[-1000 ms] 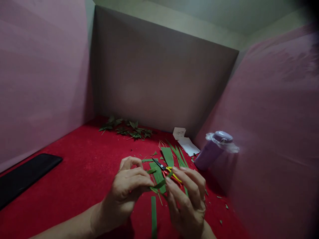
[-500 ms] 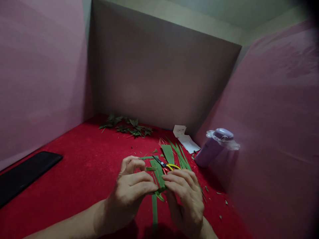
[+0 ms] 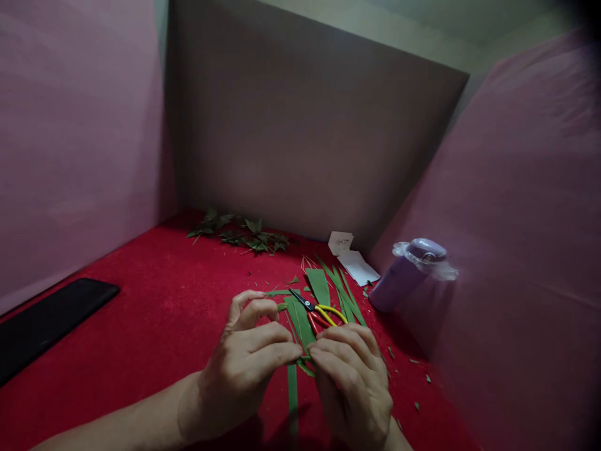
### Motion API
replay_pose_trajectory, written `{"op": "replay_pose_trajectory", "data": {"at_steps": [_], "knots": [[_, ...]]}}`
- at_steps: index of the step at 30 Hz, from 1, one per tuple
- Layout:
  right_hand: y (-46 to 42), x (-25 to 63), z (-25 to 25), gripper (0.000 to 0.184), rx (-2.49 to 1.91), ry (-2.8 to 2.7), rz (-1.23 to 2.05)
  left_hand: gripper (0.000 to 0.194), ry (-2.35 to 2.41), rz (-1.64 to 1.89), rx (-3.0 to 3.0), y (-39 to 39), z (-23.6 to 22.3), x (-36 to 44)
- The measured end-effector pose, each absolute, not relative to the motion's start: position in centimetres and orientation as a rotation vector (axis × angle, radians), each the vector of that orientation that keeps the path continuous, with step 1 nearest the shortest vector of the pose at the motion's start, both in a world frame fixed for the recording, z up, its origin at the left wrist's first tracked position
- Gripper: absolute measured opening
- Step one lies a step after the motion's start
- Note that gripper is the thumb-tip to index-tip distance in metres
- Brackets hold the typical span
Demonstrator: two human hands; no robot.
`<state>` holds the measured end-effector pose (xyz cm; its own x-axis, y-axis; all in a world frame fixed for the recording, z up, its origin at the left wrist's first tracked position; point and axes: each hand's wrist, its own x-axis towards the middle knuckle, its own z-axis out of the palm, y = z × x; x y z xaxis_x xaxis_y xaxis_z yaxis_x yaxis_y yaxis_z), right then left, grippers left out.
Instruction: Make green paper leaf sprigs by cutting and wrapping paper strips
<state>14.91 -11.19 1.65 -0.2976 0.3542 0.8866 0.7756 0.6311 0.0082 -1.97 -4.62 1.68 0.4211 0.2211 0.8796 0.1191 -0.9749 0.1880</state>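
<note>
My left hand [image 3: 251, 357] pinches one end of a small folded green leaf strip [image 3: 307, 368] between thumb and fingertips. Its other end is pinched by my right hand [image 3: 352, 373], so the strip bends between the two hands, partly covered by the fingers. Just beyond them lie scissors [image 3: 310, 305] with dark blades and red and yellow handles, resting on broad green leaf strips [image 3: 300, 316]. A long narrow leaf strip [image 3: 293, 394] runs toward me beneath the hands.
On the red cloth [image 3: 154, 351] lie leafy sprigs [image 3: 248, 237] at the back, a wide leaf piece [image 3: 318, 286], long blades [image 3: 347, 294], white papers [image 3: 357, 267] and scattered scraps. A purple tumbler [image 3: 399, 282] with plastic wrap stands right; a black phone-like slab [image 3: 56, 322] lies left.
My fingertips have come a little closer together around the leaf strip, hiding more of it. My right hand has shifted slightly, and more of the scissors' handles shows. The view has tilted slightly.
</note>
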Motion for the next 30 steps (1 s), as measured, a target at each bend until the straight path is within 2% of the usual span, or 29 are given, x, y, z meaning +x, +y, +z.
{"op": "replay_pose_trajectory", "data": {"at_steps": [4,10,17,30], "knots": [[-11.3,15.0,1.6,0.029,-0.910,-1.883,-0.536,0.032,0.289,1.669,2.631,-4.8,1.7,-2.2],[-11.2,15.4,1.3,0.032,-0.918,-1.828,-0.454,0.024,0.330,1.835,2.722,-4.6,1.6,-3.2],[-11.3,15.2,1.0,0.034,-0.878,-1.786,-0.358,0.028,0.479,1.854,2.747,-4.7,1.1,-3.7],[-11.6,14.5,1.3,0.029,-0.821,-1.854,-0.357,0.027,0.298,1.832,2.832,-4.7,0.7,-3.3]]}}
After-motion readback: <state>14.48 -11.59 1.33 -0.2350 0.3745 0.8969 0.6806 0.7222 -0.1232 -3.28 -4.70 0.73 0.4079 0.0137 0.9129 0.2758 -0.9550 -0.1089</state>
